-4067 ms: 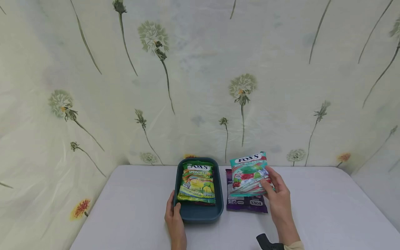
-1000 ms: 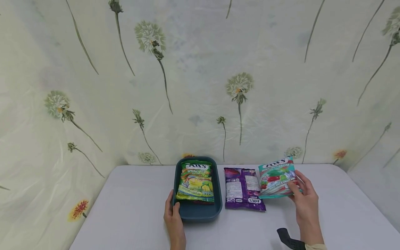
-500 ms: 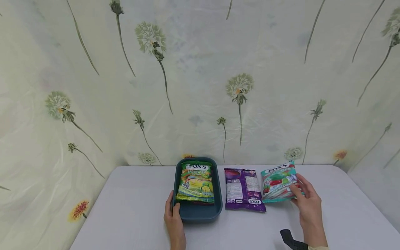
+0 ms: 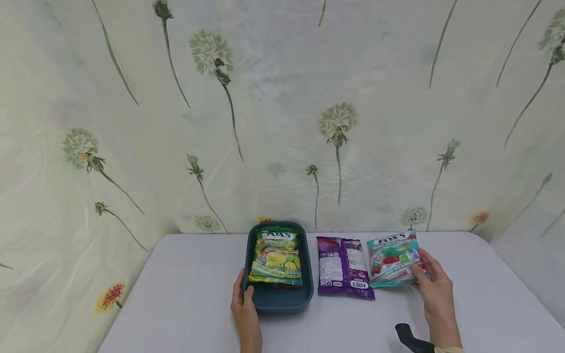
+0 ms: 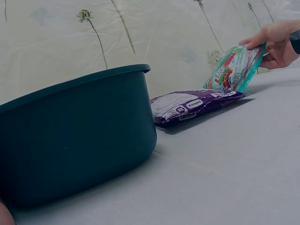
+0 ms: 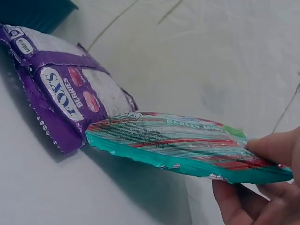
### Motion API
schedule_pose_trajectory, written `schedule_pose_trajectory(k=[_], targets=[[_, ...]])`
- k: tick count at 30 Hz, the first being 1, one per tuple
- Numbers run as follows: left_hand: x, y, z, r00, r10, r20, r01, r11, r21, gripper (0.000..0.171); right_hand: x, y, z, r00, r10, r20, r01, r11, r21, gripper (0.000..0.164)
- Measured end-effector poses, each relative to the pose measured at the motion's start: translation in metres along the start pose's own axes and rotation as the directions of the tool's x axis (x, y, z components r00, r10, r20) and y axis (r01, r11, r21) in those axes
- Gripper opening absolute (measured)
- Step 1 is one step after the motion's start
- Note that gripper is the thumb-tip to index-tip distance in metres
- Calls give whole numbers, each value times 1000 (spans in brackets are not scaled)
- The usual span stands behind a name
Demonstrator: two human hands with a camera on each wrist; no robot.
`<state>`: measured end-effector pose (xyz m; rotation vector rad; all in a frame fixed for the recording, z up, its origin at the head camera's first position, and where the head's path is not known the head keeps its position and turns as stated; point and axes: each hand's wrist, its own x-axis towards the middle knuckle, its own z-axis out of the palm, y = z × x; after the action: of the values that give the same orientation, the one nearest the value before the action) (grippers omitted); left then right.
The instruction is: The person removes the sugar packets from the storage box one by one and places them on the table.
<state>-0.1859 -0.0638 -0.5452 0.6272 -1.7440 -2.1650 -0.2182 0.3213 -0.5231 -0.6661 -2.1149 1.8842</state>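
My right hand (image 4: 434,289) pinches the right edge of a teal Fox's mint candy bag (image 4: 393,260), thumb on top and fingers beneath. In the right wrist view this candy bag (image 6: 178,145) is tilted, its far end at the corner of a purple Fox's Berries candy bag (image 6: 70,84). The purple bag lies back side up on the table, right of a dark blue-green plastic tub (image 4: 282,305). My left hand (image 4: 246,311) holds the tub's left side near the front corner, thumb at the rim. Inside the tub lies a green and yellow Fox's Spring Tea bag (image 4: 277,255).
The table (image 4: 190,294) wears a white cover. Behind it hangs a pale curtain (image 4: 273,122) printed with dandelions. A black strap end (image 4: 412,338) sticks out beside my right wrist.
Over the earlier frames my right hand has carried the teal bag rightward from above the purple bag, then lowered it toward the table. The left hand and tub have stayed put.
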Motion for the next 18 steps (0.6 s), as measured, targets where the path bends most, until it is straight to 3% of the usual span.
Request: schedule_pose_trajectory(k=[9,18], targets=[[0,-1,0,1000,2,-5,-2,1000,13,47,0,4,6,1000,-19,10,21,972,-232,51],[0,-1,1,1000,-2,-6,2,1000,7,46,-2,4,13,996,-86,32,92,951,-296,57]])
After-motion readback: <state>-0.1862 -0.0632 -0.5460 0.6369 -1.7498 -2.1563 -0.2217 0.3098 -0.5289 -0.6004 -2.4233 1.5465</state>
